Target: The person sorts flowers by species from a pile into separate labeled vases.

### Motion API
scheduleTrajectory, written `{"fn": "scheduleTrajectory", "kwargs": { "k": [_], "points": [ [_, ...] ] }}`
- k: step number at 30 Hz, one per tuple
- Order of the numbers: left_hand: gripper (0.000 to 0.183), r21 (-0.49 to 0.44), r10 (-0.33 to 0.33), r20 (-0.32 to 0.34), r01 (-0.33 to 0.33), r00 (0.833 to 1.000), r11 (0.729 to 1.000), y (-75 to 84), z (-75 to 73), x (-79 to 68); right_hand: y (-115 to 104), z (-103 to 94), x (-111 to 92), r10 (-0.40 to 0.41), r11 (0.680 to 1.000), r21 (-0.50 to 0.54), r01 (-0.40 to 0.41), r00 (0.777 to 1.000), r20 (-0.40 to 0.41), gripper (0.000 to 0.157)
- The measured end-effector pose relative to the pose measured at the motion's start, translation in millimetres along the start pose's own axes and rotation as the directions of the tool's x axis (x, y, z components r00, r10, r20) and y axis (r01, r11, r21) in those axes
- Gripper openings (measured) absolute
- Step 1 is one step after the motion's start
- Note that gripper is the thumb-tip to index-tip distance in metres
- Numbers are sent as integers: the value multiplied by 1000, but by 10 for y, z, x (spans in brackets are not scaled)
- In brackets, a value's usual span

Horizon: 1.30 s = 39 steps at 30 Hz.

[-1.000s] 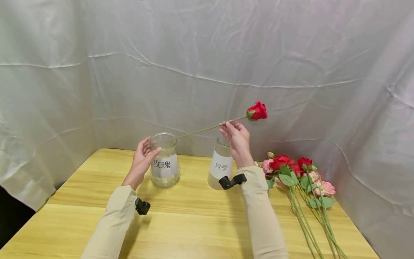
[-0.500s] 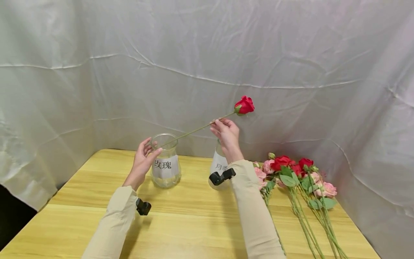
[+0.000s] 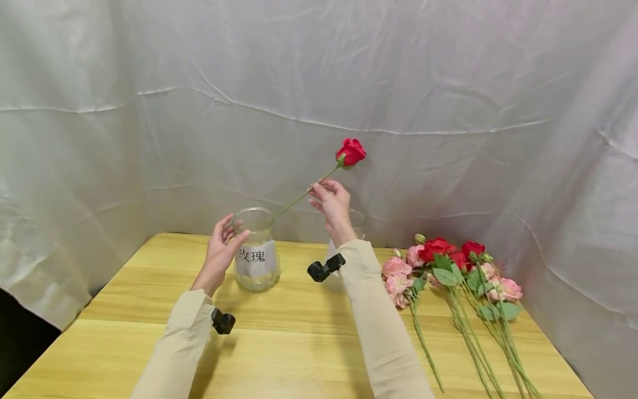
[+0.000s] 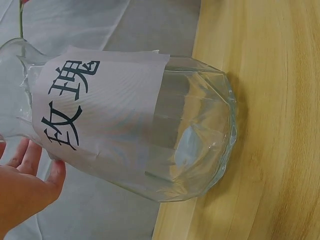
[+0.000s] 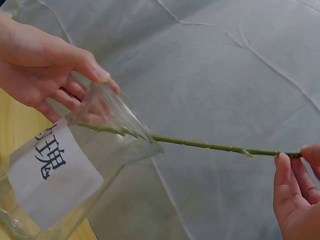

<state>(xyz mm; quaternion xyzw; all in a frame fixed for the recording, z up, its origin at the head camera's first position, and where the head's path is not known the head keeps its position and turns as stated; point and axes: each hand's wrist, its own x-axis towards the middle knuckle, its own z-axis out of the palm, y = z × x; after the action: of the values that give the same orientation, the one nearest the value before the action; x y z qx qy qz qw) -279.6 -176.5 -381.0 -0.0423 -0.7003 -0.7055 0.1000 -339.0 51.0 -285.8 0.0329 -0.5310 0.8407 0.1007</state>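
In the head view my left hand [image 3: 218,252] holds the neck of a clear glass vase [image 3: 271,272], thumb near the rim and fingers on its left side. A white paper label [image 4: 100,105] with black characters is on the vase. My right hand [image 3: 335,210] pinches the green stem [image 5: 215,147] of a red rose [image 3: 351,152] just below the bloom. The rose tilts, bloom up to the right. In the right wrist view its lower stem passes into the vase's mouth and shows through the glass.
A second glass vase [image 3: 356,217] stands behind my right forearm, mostly hidden. Pink flowers [image 3: 397,277] and red flowers [image 3: 436,250] with long stems lie at the right of the wooden table [image 3: 279,354]. A grey curtain [image 3: 279,72] hangs behind.
My right hand has moved left and slightly up with the rose, whose stem now stands steeper at the vase's mouth. My left hand stays on the vase.
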Motion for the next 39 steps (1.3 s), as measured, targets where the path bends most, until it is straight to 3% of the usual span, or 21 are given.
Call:
{"fn": "scheduleTrajectory", "kwargs": {
  "k": [8,18,28,39],
  "points": [
    [75,7,-1,-16,2,1000,1000,-15,-33,8,121,258,-43,-20,991,-127,31,996,92,17],
    [74,-9,16,-30,-16,999,1000,-14,16,23,185,516,-112,-10,939,-334,86,975,221,24],
    [72,-22,15,-9,-15,1000,1000,-46,93,31,319,327,-143,171,884,-467,-38,954,245,37],
    [73,-29,17,-11,-18,1000,999,-21,85,27,221,178,-206,186,889,-456,-44,944,274,35]
  ]
}}
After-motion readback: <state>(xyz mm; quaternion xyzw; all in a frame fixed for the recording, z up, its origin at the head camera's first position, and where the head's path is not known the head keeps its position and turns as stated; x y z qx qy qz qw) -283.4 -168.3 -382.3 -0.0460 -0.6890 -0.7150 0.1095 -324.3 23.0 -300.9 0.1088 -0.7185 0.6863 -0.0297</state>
